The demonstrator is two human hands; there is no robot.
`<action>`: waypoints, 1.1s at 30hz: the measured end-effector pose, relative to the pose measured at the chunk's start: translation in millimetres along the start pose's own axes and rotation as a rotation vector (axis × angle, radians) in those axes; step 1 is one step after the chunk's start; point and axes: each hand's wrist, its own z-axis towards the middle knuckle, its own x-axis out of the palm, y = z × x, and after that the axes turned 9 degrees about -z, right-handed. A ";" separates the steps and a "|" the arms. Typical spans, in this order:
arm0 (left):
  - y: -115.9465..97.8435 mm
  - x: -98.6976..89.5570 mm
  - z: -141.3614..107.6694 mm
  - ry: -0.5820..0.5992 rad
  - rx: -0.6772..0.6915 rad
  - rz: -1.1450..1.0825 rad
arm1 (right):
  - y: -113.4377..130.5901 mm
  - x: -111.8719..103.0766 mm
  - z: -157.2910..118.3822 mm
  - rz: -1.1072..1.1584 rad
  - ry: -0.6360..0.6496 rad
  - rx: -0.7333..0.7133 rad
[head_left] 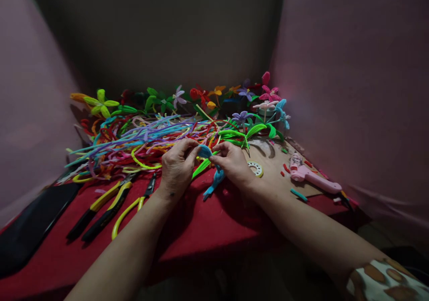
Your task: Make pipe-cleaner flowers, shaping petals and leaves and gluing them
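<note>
Between both hands is a blue pipe cleaner piece (205, 151), bent into a curved, petal-like shape. My left hand (178, 164) pinches its left end between thumb and fingers. On its other side my right hand (233, 161) grips it the same way. More blue fuzzy stems (214, 184) hang below my right fingers, over the red cloth; whether they join the held piece I cannot tell. Bright green pipe cleaner leaves (201, 168) lie just behind and below the hands. A large pile of loose, many-coloured pipe cleaners (147, 135) spreads behind my left hand.
Yellow-and-black pliers (109, 207) and yellow-handled scissors (129, 211) lie left on the red cloth (187, 238), beside a black flat object (36, 222). At right are a tape roll (255, 169) and a pink glue gun (311, 176). Pipe cleaner flowers (201, 96) line the back.
</note>
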 end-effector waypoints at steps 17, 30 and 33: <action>-2.2 0.7 -3.0 0.026 0.239 0.097 | 10.3 -6.9 -1.5 0.354 0.176 0.271; 4.1 2.4 -3.9 0.002 0.244 0.115 | 26.1 -12.3 -8.8 0.302 0.065 0.195; 4.7 1.9 -3.4 0.036 0.291 0.146 | 23.5 -13.0 -6.9 0.334 0.125 0.244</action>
